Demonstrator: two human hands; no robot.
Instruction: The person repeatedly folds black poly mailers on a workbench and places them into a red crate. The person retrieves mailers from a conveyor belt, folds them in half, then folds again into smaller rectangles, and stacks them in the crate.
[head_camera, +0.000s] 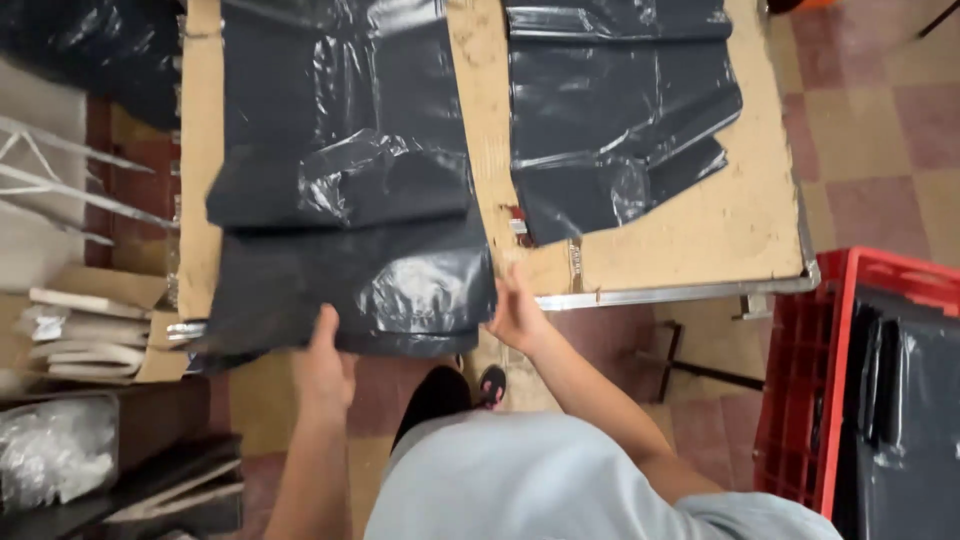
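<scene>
Far to the left of our left hand (322, 372) we see folded cardboard pieces (85, 340) and a clear plastic bundle (50, 460) lying low beside the surface (720, 230). Our left hand reaches up to the near edge of a stack of black plastic bags (345, 190); its grip sits at the lower rim of the stack, thumb raised against the plastic, but we cannot tell whether the fingers pinch the bags or only press on them, since they are hidden under the hanging edge. The stack lies on the left part of the surface and droops over its near edge, just above that grip.

At the right corner of the same stack our right hand (515, 312) rests with its fingers spread and laid flat against the plastic and the edge of the surface, so its grip is splayed, not pinching. Below and between the two hands a dark shoe (490, 385) shows on the tiled floor (880, 130).

Up and to the right of the right grip a second pile of black bags (620, 120) lies on the bare brown surface, well apart from the first stack. Farthest right, below the surface's corner, stands a red crate (800, 400) with more black bags (910, 420) in it.
</scene>
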